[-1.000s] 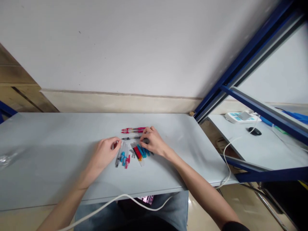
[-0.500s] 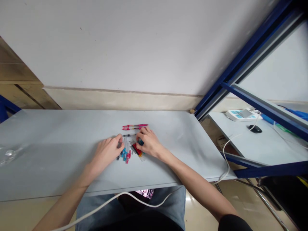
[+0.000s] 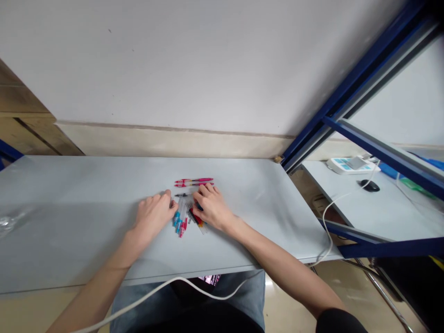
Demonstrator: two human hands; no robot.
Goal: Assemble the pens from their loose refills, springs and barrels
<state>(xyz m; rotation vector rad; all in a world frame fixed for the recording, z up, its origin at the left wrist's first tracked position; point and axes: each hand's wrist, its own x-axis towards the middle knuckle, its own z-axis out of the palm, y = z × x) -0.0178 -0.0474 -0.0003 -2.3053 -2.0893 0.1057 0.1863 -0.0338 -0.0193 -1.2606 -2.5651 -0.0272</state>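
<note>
My left hand is closed, thumb against curled fingers, at the left side of a small pile of pen parts; anything in it is hidden. Clear pen barrels with blue ends and a barrel with a pink end lie beside it. My right hand bends its fingers down over the pile's right side, and what they grip is covered. Under it, a fan of refills shows dark, red and orange. Behind the hands lie two pink pens and, nearer, a black-tipped pen, partly covered.
Crumpled clear plastic lies on the table at far left. A white cable hangs across my lap. To the right stand a blue frame and another table with a black mouse and a white device.
The dark-ended piece beside my left fingertips is no longer visible, and that hand has drawn slightly left and closed. My right hand stays over the pile with its fingers slightly shifted. The view shifts slightly.
</note>
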